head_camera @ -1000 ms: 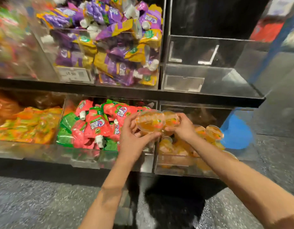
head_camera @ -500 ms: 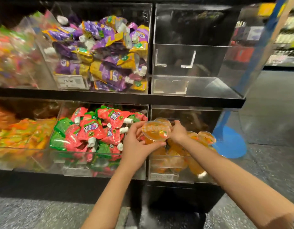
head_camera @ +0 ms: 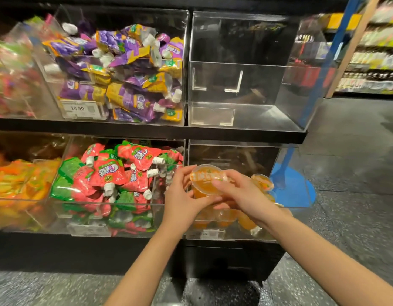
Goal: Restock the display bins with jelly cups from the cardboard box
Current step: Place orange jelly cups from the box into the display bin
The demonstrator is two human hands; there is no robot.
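- Held between both hands: an orange jelly cup [head_camera: 207, 181], tilted, printed lid facing up and toward the camera, just above the open front of the lower right display bin [head_camera: 233, 236].
- Left hand [head_camera: 183, 200] at about 9 o'clock of the cup, fingers curled around its near and left side, thumb along the lower rim.
- Right hand [head_camera: 243, 195] at about 3 o'clock of the cup, thumb and fingertips pressed on its right edge; whether more cups sat hidden under that palm could not be told.
- Lay in the same bin below and behind the hands: more orange jelly cups [head_camera: 262, 182], one showing at 3 o'clock of the right hand, others piled low against the clear front wall.
- Stuck on that front wall at 6 o'clock of the hands: a price label [head_camera: 205, 234], digits too blurred to read.
- Sat at 9 o'clock of the hands: a bin full of red and green spouted pouches [head_camera: 116, 175].
- Stood above, at 11 o'clock: a bin of purple and yellow pouches [head_camera: 129, 71] with a tag [head_camera: 80, 108] reading 14.90.
- Stood at 12 o'clock: a clear upper right bin [head_camera: 241, 115], only its acrylic walls visible.
- Blurred at far left: bins of orange and mixed-colour packets [head_camera: 16, 180].
- Spread at 3 o'clock on the speckled floor: a blue base [head_camera: 294, 191] of a blue post.
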